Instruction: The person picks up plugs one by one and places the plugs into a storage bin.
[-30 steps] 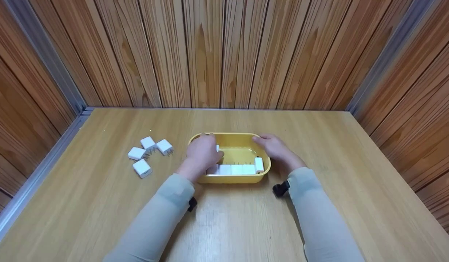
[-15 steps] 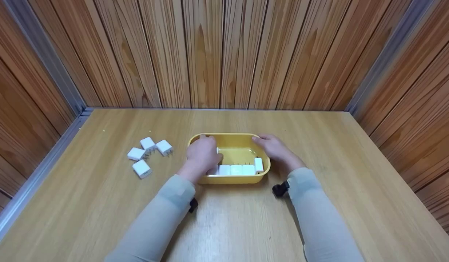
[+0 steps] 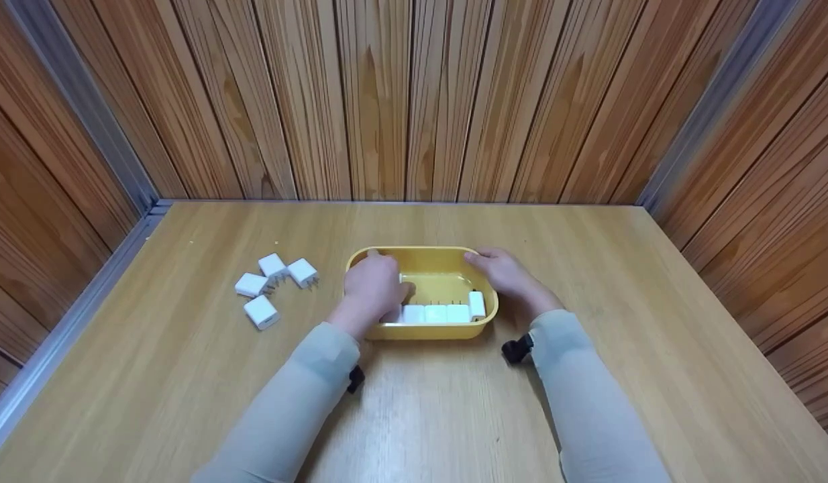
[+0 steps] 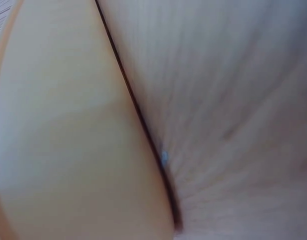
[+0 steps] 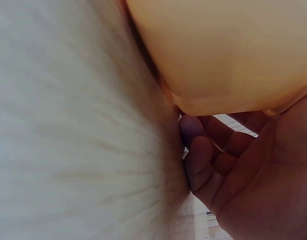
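Observation:
My left hand (image 3: 374, 285) reaches into the left end of a yellow plastic basin (image 3: 427, 331), its fingers curled downward. A sliver of a white charger shows beside these fingers, which hide the rest of it. My right hand (image 3: 504, 272) grips the basin's right end, thumb at the rim and fingers outside; in the right wrist view, curled fingers (image 5: 198, 160) lie low against the wall. Inside, white plug chargers (image 3: 435, 313) stand in a row along the near wall, prongs pointing away. Another charger (image 3: 476, 305) stands turned at the row's right end.
Several loose white chargers (image 3: 261, 312) lie on the wooden table (image 3: 427, 416) left of the basin, some with prongs showing. Wood-panelled walls (image 3: 414, 100) enclose the table at the back and sides. The left wrist view shows mostly the basin's outer wall (image 4: 68, 125).
The left hand has sunk slightly into the basin, and less of the white charger shows beside its fingers. The right hand keeps its grip in place.

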`<state>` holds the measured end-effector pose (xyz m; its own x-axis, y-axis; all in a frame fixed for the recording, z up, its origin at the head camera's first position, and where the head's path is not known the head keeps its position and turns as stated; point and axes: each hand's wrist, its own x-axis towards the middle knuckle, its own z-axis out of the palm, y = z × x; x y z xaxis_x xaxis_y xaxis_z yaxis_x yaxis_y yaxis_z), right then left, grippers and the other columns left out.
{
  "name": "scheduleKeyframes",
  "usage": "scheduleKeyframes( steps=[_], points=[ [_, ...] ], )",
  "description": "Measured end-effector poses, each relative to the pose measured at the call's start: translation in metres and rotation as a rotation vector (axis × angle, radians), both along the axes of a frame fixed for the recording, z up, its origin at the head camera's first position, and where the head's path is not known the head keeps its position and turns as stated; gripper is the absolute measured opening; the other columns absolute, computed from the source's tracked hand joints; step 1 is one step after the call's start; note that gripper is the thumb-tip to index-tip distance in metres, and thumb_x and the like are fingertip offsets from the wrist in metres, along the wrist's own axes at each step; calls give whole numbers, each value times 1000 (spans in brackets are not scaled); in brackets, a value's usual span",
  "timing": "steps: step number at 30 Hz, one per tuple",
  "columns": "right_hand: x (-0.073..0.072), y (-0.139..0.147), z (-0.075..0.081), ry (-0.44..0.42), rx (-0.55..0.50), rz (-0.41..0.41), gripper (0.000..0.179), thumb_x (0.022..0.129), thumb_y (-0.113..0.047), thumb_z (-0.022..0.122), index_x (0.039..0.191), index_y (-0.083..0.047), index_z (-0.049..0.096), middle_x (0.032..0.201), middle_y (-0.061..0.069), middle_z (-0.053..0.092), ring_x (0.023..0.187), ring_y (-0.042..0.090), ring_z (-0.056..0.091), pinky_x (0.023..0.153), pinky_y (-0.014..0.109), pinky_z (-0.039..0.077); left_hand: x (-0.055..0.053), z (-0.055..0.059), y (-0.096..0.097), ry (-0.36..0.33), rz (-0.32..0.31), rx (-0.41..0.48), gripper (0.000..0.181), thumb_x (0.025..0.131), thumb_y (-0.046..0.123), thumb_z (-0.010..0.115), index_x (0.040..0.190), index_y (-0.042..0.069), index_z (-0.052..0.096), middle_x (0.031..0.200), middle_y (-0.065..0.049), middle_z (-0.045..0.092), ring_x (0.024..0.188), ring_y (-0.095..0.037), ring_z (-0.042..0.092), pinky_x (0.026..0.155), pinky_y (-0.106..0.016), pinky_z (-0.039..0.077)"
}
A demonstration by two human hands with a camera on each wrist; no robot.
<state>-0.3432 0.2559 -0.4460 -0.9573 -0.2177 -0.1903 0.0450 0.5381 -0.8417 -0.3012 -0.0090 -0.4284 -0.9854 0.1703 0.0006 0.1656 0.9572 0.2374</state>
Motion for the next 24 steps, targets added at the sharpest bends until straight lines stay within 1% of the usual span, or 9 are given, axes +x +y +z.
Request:
scheduleKeyframes(
  steps=[2, 3, 5, 7, 10, 13, 16, 18, 24],
  points=[
    [0, 0, 0, -13, 8, -8, 61, 118, -43, 49, 160, 2, 52, 149, 21, 64, 138, 35, 61, 125, 53, 41, 0, 0, 0, 0, -3, 3, 44, 106, 51, 74, 98, 8, 80, 104, -12, 63, 77, -24, 65, 62, -38, 54],
    [0, 0, 0, -25, 4, -14, 62, 118, -44, 49, 161, 1, 51, 151, 21, 63, 140, 35, 59, 126, 53, 40, 0, 0, 0, -2, -2, 13, 44, 106, 51, 73, 99, 8, 79, 103, -11, 62, 77, -25, 65, 63, -38, 54],
    [1, 0, 0, -46, -3, -25, 65, 118, -46, 50, 163, 0, 49, 155, 21, 60, 145, 36, 56, 128, 54, 36, 1, 1, 0, -9, -3, 34, 45, 107, 51, 73, 105, 7, 79, 104, -11, 61, 80, -25, 65, 67, -39, 56],
    [1, 0, 0, -51, 4, -33, 68, 118, -47, 50, 166, 0, 45, 160, 20, 57, 149, 36, 53, 130, 55, 33, 2, 2, -1, -13, -9, 59, 46, 108, 50, 72, 115, 5, 78, 108, -12, 63, 83, -26, 65, 71, -39, 57],
    [1, 0, 1, -50, -6, -39, 67, 118, -46, 50, 166, 0, 45, 159, 20, 58, 148, 36, 54, 130, 54, 34, 4, 6, -3, -10, -18, 112, 49, 108, 49, 71, 128, 3, 74, 119, -15, 66, 86, -27, 66, 77, -41, 58],
    [2, -1, 2, -72, -44, -53, 66, 117, -46, 52, 166, -1, 46, 157, 18, 58, 146, 34, 55, 129, 53, 35, 6, 10, -7, -2, -17, 159, 51, 109, 49, 70, 132, 3, 72, 120, -15, 70, 87, -26, 65, 77, -42, 57],
    [3, -2, 1, -123, -87, -82, 71, 116, -48, 53, 170, -4, 41, 164, 16, 53, 151, 32, 50, 131, 52, 30, 8, 15, -13, 9, 1, 210, 51, 109, 50, 70, 133, 5, 72, 114, -10, 70, 87, -25, 66, 74, -41, 55],
    [4, -2, 2, -150, -107, -98, 72, 116, -51, 54, 170, -6, 41, 163, 13, 53, 150, 30, 50, 132, 52, 29, 10, 19, -18, 13, 14, 252, 52, 109, 51, 69, 135, 7, 72, 111, -8, 69, 90, -25, 66, 75, -41, 55],
    [4, -1, 2, -153, -111, -83, 63, 116, -48, 53, 164, -7, 49, 150, 10, 63, 140, 28, 59, 129, 52, 34, 14, 28, -37, 70, 43, 339, 53, 108, 52, 69, 137, 8, 72, 125, -11, 70, 105, -30, 70, 85, -47, 59]
  ],
)
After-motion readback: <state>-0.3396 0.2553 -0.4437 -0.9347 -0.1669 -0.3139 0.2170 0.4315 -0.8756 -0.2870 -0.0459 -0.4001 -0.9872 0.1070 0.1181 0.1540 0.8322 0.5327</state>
